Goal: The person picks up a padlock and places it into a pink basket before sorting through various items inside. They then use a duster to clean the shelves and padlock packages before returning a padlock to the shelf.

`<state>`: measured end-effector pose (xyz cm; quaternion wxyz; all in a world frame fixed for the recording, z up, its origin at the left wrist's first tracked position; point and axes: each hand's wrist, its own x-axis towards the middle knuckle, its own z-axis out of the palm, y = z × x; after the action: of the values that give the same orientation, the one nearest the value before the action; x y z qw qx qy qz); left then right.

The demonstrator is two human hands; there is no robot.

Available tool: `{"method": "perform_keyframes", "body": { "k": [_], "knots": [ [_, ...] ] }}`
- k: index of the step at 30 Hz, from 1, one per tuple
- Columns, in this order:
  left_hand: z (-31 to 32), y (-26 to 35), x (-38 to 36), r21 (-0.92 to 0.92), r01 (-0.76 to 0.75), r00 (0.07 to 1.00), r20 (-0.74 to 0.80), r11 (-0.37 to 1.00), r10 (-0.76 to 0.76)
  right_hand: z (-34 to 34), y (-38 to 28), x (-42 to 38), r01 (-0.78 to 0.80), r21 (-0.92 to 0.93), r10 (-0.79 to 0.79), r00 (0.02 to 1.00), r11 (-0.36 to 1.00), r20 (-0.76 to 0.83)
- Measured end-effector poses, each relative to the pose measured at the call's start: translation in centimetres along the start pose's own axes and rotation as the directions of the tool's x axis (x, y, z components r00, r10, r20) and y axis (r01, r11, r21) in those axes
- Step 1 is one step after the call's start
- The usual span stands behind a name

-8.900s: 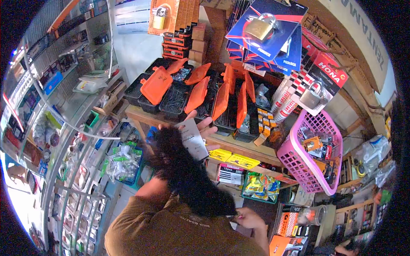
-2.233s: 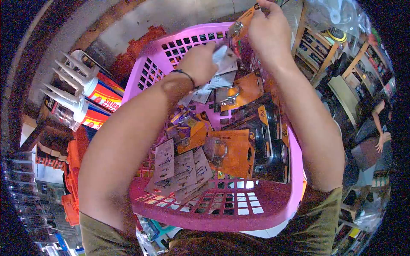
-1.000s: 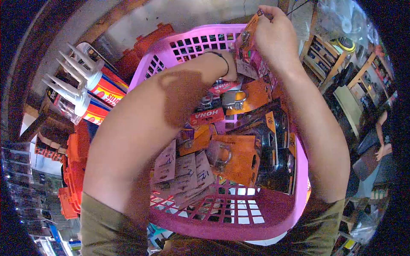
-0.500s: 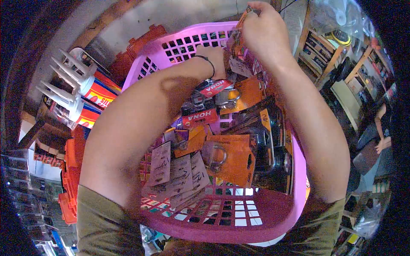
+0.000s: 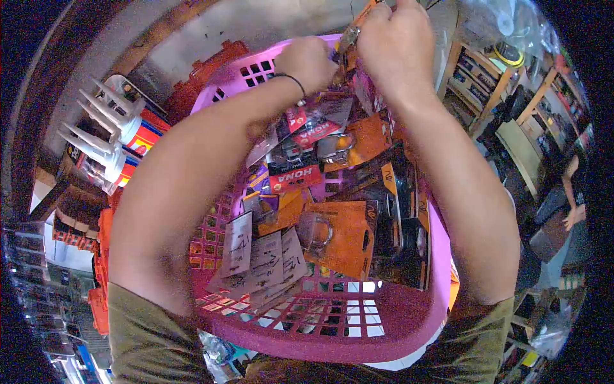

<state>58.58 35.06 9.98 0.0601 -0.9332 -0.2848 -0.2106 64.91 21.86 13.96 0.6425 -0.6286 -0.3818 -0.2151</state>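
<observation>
A pink plastic basket (image 5: 332, 349) holds a heap of carded blister packs. At its far edge my right hand (image 5: 396, 54) is closed on an orange blister pack (image 5: 350, 41), which is tilted upright and partly hidden by the fingers. My left hand (image 5: 306, 64), with a black band at the wrist, is just left of that pack, its fingers curled; whatever they grip is hidden. Below lie red HONA packs (image 5: 295, 179), an orange padlock card (image 5: 342, 240), and black-and-orange packs (image 5: 403, 230). White cards with handwriting (image 5: 265, 259) rest at the near left.
White-nozzled silicone sealant tubes (image 5: 131, 137) stand left of the basket, near an orange-red plastic case (image 5: 102, 256). Wooden shelves (image 5: 476, 80) with small goods are on the right. Another person's hand (image 5: 574, 217) shows at the far right.
My left hand has lifted up and left out of the heap, uncovering more packs. The right hand has moved slightly downward, with the orange pack still in it.
</observation>
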Motion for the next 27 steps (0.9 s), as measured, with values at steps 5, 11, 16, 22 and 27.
{"method": "perform_keyframes", "body": {
  "k": [5, 11, 16, 22, 27],
  "knots": [
    [-1.8, -3.0, -1.1, -0.415, 0.170, 0.983, 0.137, 0.894, -0.124, 0.2, 0.4, 0.0, -0.019, 0.005, 0.019, 0.999, 1.000, -0.030],
    [-3.3, -5.2, -4.3, -0.680, 0.461, 0.866, 0.484, 0.570, -0.123, 0.4, 0.3, -0.1, -0.036, 0.003, 0.036, 0.999, 0.999, 0.015],
    [-4.4, -5.6, -4.9, -0.760, 0.501, 0.865, 0.464, 0.414, -0.193, 0.4, 0.4, 0.0, -0.039, 0.002, 0.039, 0.999, 0.999, 0.030],
    [-4.9, -5.3, -5.5, 0.264, -0.235, 0.771, 0.636, 0.935, 0.014, 0.7, 0.5, 0.0, -0.070, 0.001, 0.070, 0.995, 0.998, 0.074],
    [-1.9, 1.2, -6.5, -0.019, -0.400, 0.909, 0.116, 0.916, 0.400, 0.7, 0.6, -0.1, -0.058, -0.017, 0.059, 0.993, 0.998, 0.100]
  ]
}}
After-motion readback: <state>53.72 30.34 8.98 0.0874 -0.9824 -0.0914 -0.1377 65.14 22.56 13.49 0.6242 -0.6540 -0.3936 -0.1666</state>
